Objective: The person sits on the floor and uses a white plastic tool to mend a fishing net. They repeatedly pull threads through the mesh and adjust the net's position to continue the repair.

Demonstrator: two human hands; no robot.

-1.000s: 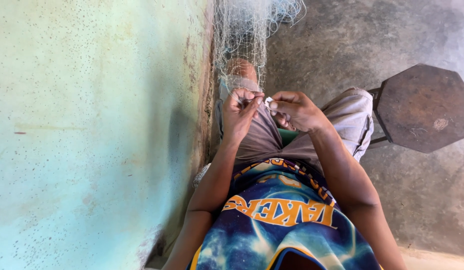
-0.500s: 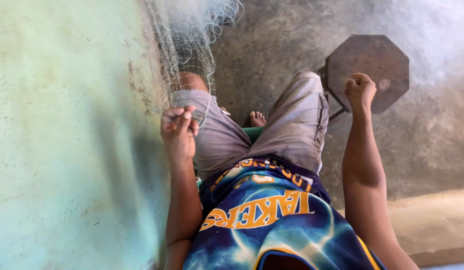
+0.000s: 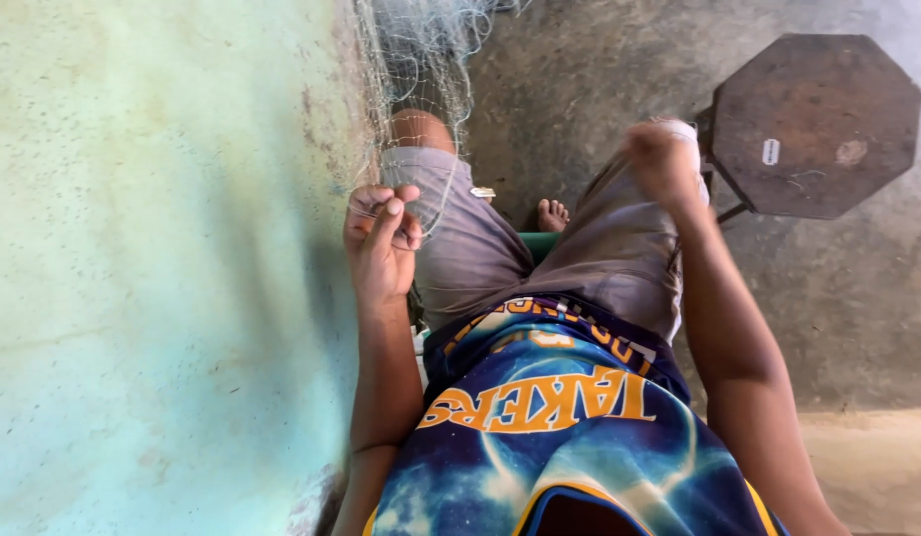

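Observation:
A fine pale fishing net (image 3: 421, 60) hangs down along the green wall (image 3: 153, 268) and drapes over my left knee. My left hand (image 3: 381, 233) pinches the net's mesh between thumb and fingers beside my left thigh. My right hand (image 3: 664, 159) is blurred by motion above my right knee, close to the stool. Its fingers look curled, and I cannot make out anything in it. A small pale sliver (image 3: 482, 192) shows over my grey shorts (image 3: 480, 248) between the two hands.
A dark octagonal stool (image 3: 813, 124) stands on the concrete floor (image 3: 580, 89) at my right. The wall runs close along my left side. My bare foot (image 3: 552, 213) and a green seat edge (image 3: 535, 243) show between my knees.
My hands, together at the net a second ago, have parted. The right hand swung out toward the stool and now comes back down over my knee. The left stays on the net.

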